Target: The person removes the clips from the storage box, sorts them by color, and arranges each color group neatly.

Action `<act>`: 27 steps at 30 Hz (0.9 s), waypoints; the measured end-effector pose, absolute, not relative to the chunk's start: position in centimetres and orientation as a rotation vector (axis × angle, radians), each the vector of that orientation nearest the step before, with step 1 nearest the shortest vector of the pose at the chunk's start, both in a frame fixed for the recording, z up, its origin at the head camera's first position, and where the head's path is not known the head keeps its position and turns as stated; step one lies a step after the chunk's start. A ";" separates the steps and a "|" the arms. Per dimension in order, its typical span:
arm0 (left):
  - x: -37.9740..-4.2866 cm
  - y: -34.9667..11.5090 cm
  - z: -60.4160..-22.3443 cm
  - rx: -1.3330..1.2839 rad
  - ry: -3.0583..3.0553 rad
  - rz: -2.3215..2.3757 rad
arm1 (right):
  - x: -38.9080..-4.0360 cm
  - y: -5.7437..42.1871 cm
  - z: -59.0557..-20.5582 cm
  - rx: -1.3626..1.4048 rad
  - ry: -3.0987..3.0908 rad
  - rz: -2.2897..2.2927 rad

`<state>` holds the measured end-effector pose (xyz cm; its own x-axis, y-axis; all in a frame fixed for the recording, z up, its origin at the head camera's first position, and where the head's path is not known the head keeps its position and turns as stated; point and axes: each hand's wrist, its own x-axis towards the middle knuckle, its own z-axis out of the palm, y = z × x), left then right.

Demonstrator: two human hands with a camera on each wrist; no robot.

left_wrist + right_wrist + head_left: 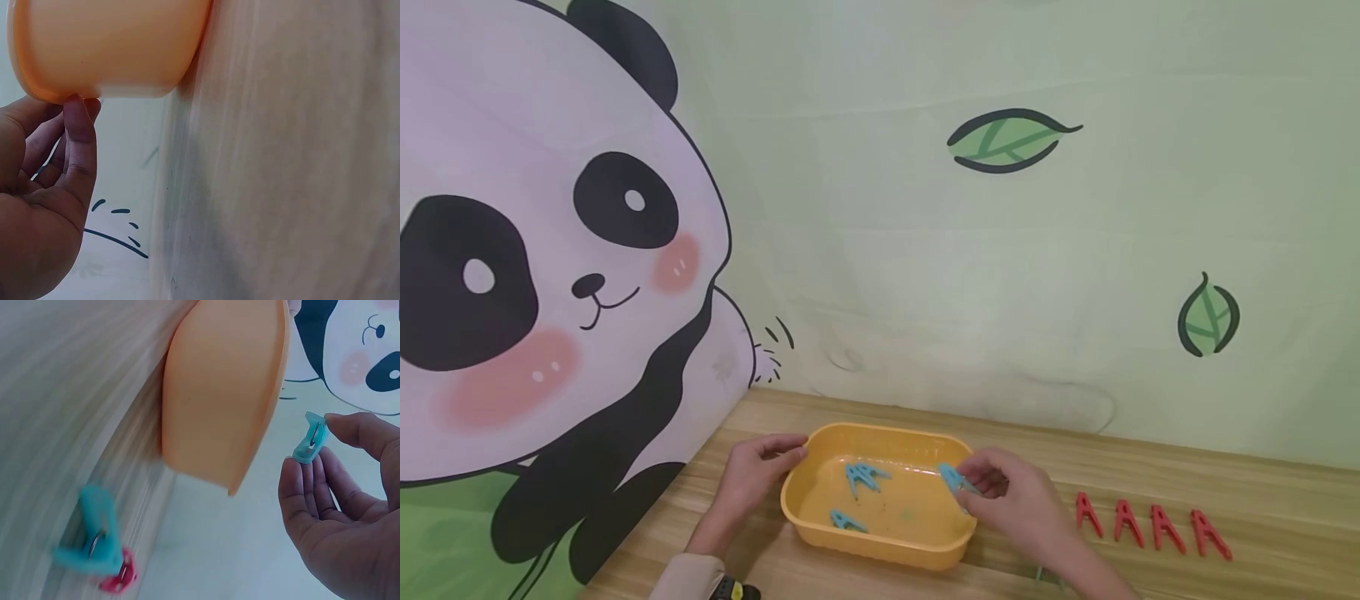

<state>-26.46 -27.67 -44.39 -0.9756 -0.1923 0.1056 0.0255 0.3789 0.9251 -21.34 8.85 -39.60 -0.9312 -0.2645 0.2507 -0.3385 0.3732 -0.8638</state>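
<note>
A yellow plastic basin (880, 546) stands on the wooden table, with several blue clothespins (847, 522) lying on its floor. At its left end, my left hand (760, 471) pinches the rim between thumb and fingers; the left wrist view shows the thumb (78, 119) against the basin's rim (37, 87). My right hand (1018, 500) is over the basin's right end. Between its thumb and fingertips it pinches a blue clothespin (311, 440), seen clear of the basin's wall (219, 394) in the right wrist view.
Several red clothespins (1165, 529) stand in a row on the table (1120, 467), right of my right hand. Another blue clothespin (94, 531) rests on the table near a red one (119, 575). Behind the table hangs a backdrop (880, 250) with a panda and leaves.
</note>
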 end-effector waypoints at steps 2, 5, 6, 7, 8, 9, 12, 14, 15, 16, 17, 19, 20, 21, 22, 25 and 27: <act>-26.5 -27.6 -44.4 0.149 -2.438 -1.645 | -21.1 9.6 -39.6 0.524 -2.559 1.625; -26.5 -27.6 -44.3 0.147 -2.437 -1.645 | -20.8 10.6 -39.6 0.457 -2.593 1.614; -26.5 -27.6 -44.3 0.148 -2.436 -1.648 | -20.8 10.9 -39.7 0.440 -2.602 1.611; -26.5 -27.6 -44.3 0.150 -2.437 -1.646 | -20.7 11.2 -39.7 0.426 -2.608 1.608; -26.5 -27.6 -44.3 0.152 -2.438 -1.644 | -20.7 11.6 -39.8 0.409 -2.614 1.607; -26.5 -27.6 -44.3 0.152 -2.440 -1.640 | -20.6 11.9 -39.9 0.390 -2.623 1.597; -26.5 -27.6 -44.3 0.155 -2.439 -1.642 | -20.6 12.8 -40.2 0.330 -2.659 1.574; -26.4 -27.5 -44.3 0.151 -2.440 -1.640 | -20.5 13.5 -40.5 0.258 -2.705 1.534; -26.5 -27.5 -44.3 0.146 -2.440 -1.641 | -20.4 13.9 -40.6 0.214 -2.730 1.508; -26.5 -27.4 -44.2 0.142 -2.440 -1.643 | -20.4 14.3 -40.8 0.178 -2.752 1.491; -26.5 -27.4 -44.2 0.139 -2.442 -1.643 | -20.3 14.6 -40.9 0.145 -2.772 1.481; -26.5 -27.4 -44.2 0.133 -2.445 -1.640 | -20.4 15.3 -41.2 0.096 -2.807 1.455; -26.5 -27.4 -44.2 0.131 -2.444 -1.643 | -20.4 15.7 -41.3 0.076 -2.822 1.450; -26.5 -27.4 -44.2 0.131 -2.442 -1.647 | -20.5 16.0 -41.5 0.066 -2.833 1.454; -26.5 -27.4 -44.2 0.132 -2.439 -1.650 | -20.6 16.2 -41.6 0.064 -2.841 1.462; -26.5 -27.4 -44.2 0.136 -2.433 -1.653 | -20.8 16.9 -42.1 0.070 -2.863 1.475; -26.5 -27.5 -44.3 0.138 -2.432 -1.653 | -21.0 17.3 -42.4 0.069 -2.875 1.479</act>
<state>-26.47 -27.48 -44.28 -0.9761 -0.1873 0.1104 0.0337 0.3714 0.9279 -20.95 17.28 -42.38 -0.9948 -0.0800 -0.0627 0.0045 0.5817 -0.8134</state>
